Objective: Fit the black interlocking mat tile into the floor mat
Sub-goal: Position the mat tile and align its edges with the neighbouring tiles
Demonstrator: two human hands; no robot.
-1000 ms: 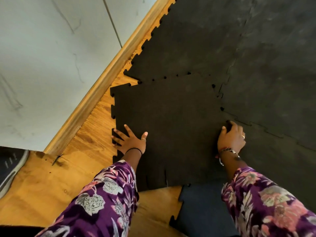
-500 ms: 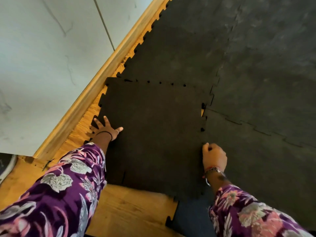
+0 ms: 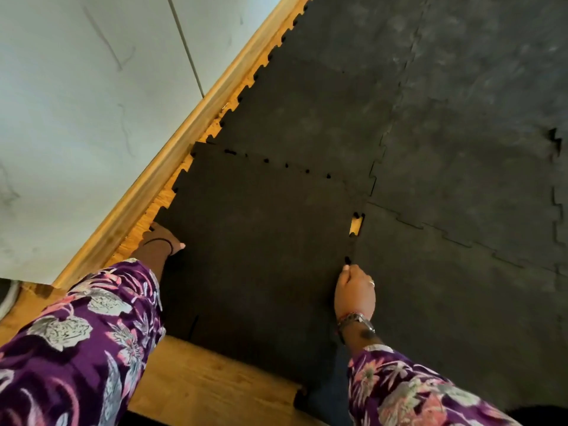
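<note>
The black interlocking mat tile lies flat on the wooden floor, against the laid floor mat. Its far edge overlaps the mat's teeth, with small dark gaps along that seam. On its right edge a small gap shows bare wood. My left hand presses on the tile's toothed left edge, fingers spread. My right hand is curled, fingertips pushing down on the right seam just below that gap.
A wooden skirting board and pale wall run along the left. Bare wooden floor lies near me. A dark blue tile sits at the tile's near right corner. A seam corner lifts at the far right.
The tile has slid toward the skirting board and the far seam has closed up. My left hand moved left to the tile's edge. My right hand moved down along the right seam.
</note>
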